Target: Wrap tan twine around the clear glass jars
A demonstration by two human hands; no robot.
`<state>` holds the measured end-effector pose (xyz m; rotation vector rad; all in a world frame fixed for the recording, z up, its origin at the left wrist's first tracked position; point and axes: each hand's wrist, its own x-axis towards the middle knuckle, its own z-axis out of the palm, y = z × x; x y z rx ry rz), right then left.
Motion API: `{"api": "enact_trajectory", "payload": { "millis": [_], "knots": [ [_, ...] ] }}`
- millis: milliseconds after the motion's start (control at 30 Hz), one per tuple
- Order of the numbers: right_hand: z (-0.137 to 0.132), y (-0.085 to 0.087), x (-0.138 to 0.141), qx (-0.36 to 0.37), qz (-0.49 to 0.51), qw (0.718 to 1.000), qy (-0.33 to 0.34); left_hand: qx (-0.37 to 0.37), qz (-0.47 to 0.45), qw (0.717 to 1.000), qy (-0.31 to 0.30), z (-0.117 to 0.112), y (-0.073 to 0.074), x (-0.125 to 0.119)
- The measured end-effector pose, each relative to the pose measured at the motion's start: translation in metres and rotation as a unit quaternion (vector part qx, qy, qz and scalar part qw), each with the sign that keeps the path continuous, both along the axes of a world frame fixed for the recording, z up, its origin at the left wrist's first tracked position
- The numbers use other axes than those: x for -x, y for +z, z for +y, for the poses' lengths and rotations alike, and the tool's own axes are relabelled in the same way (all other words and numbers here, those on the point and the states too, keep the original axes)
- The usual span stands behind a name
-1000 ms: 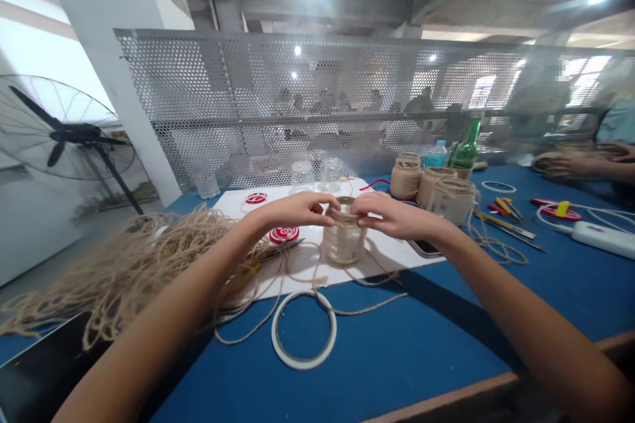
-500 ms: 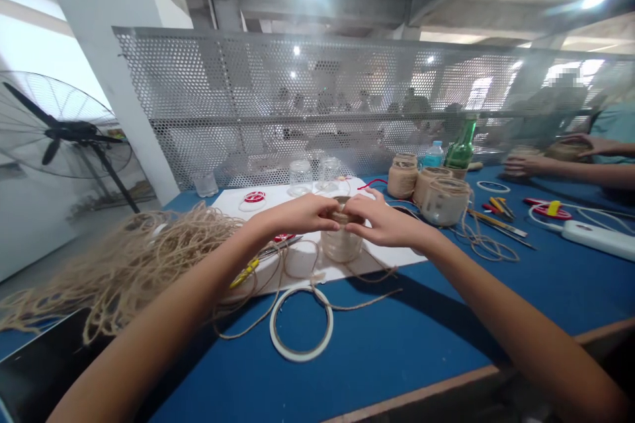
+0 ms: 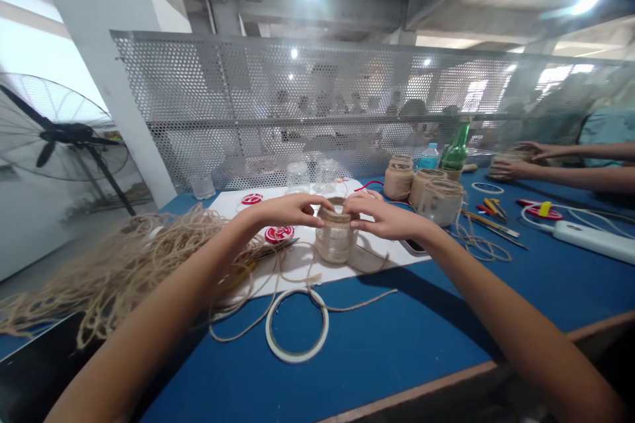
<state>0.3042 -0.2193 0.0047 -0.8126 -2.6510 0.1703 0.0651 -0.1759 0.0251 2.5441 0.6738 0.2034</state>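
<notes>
A glass jar [image 3: 335, 246] with twine wound about its neck stands upright on the white sheet [image 3: 228, 203] in front of me. My left hand [image 3: 299, 210] grips the rim from the left, thumb outside and fingers over the edge. From the right, my right hand [image 3: 376, 215] holds the same rim, its fingertips at the mouth. Loose twine [image 3: 364, 304] trails from near the jar onto the blue table. Just in front lies a roll of white tape [image 3: 296, 355]. A tangled heap of twine [image 3: 169, 258] spreads beside my left forearm.
Twine-wrapped jars [image 3: 398, 178], a green bottle [image 3: 455, 149] and a blue-capped bottle [image 3: 429, 157] stand at the right back. Clear jars [image 3: 297, 176] stand behind my hands. A power strip [image 3: 592, 239] lies far right, near a co-worker's hands [image 3: 520, 168] on another jar. A mesh panel [image 3: 258, 92] bounds the back.
My hands have moved apart along the jar's rim, uncovering its mouth and twine-wound neck. The view has shifted slightly. The co-worker's hands have moved on their jar.
</notes>
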Motion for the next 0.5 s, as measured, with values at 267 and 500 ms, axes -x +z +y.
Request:
{"api": "enact_trajectory", "payload": {
  "millis": [267,500],
  "knots": [
    [-0.011,0.001,0.008,-0.028,-0.01,0.997,-0.073,-0.071,0.019,0.997,-0.004,0.0,0.001,-0.001],
    [-0.019,0.0,0.02,-0.064,0.007,0.99,-0.128,-0.093,-0.018,0.995,0.006,-0.02,-0.004,-0.018]
  ]
}}
